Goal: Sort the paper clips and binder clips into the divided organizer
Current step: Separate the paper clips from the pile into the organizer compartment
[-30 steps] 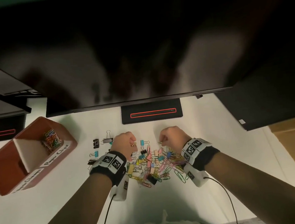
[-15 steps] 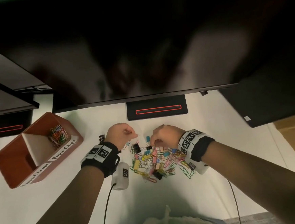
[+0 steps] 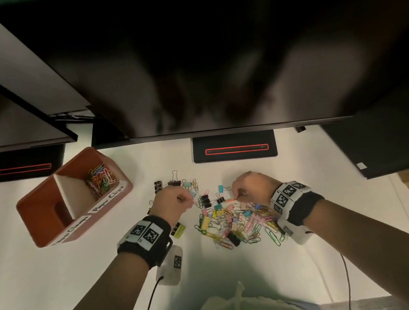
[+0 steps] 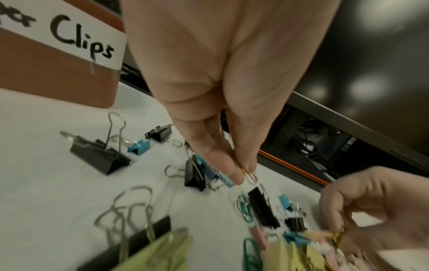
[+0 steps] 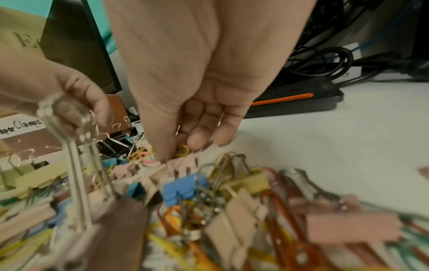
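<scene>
A mixed pile of coloured paper clips and binder clips [image 3: 233, 222] lies on the white desk. My left hand [image 3: 175, 201] hovers at the pile's left edge, thumb and forefinger pinching a small paper clip [image 4: 250, 176]. My right hand [image 3: 247, 188] reaches into the pile's far side and pinches a yellow paper clip [image 5: 182, 150] against the pink binder clips. The brown divided organizer [image 3: 45, 231] stands at the left; its far compartment, labelled "Paper Clips", holds several coloured paper clips [image 3: 101, 177]. The near compartment, labelled "Paper Clamps", looks empty.
Black binder clips [image 3: 169, 183] lie scattered between the organizer and the pile. A large dark monitor [image 3: 216, 68] overhangs the desk's far side, its stand base [image 3: 235, 150] right behind the pile. Wrist cables trail toward the desk's near edge.
The head view has shifted, so the organizer appears further right. My left hand stays at the pile's left edge, still pinching a clip; my right hand stays picking in the pile.
</scene>
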`<state>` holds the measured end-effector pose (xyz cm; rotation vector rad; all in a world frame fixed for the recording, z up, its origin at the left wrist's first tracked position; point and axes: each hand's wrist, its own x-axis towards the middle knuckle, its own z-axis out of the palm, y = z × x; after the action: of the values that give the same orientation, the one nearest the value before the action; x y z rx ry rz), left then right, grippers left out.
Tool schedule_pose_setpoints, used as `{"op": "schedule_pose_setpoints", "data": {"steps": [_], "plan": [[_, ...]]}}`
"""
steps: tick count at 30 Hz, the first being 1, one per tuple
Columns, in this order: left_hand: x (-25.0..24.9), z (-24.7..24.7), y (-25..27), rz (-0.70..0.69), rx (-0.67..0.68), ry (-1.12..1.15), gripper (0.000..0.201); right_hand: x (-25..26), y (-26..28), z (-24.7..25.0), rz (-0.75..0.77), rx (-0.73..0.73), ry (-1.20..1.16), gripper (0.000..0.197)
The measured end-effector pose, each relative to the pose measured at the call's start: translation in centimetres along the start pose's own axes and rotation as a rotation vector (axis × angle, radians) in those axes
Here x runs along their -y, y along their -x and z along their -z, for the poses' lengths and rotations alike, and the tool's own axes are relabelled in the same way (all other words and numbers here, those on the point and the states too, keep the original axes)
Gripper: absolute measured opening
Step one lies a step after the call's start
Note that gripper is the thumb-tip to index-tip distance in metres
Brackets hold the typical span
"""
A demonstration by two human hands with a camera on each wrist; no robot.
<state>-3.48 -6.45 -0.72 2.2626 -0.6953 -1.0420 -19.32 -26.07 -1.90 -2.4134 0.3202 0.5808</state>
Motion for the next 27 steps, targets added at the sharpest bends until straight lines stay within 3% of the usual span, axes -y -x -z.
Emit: {"op": "schedule_pose_setpoints", "data": {"steps": [4,10,16,19,27], "plan": [[0.5,-0.8,0.4,-0.049,-0.027,-0.026,0.013,0.0,0.4,1.1,0.009,-0.067,-0.027,0.017],[0.7,-2.6,0.8,0.015,-0.051,0.007,0.01,2.0,-1.3,2.7,0.047,-0.14,-0.045,0.018],[0.4,-3.6,0.2,0.063,-0.078,-0.035,0.031,5.3,-4.9,1.2,0.038,-0.038,0.023,0.025],[0.5,-3.6,-0.1,0.022,-0.1,-0.085,0.025,6.0,-5.8,0.8,0.008,0.034,0.117,0.023],[0.7,-2.1,-0.9,-0.076,-0.022,-0.175,0.01,4.6,-5.4,1.0,-0.048,0.086,0.061,0.019]]}}
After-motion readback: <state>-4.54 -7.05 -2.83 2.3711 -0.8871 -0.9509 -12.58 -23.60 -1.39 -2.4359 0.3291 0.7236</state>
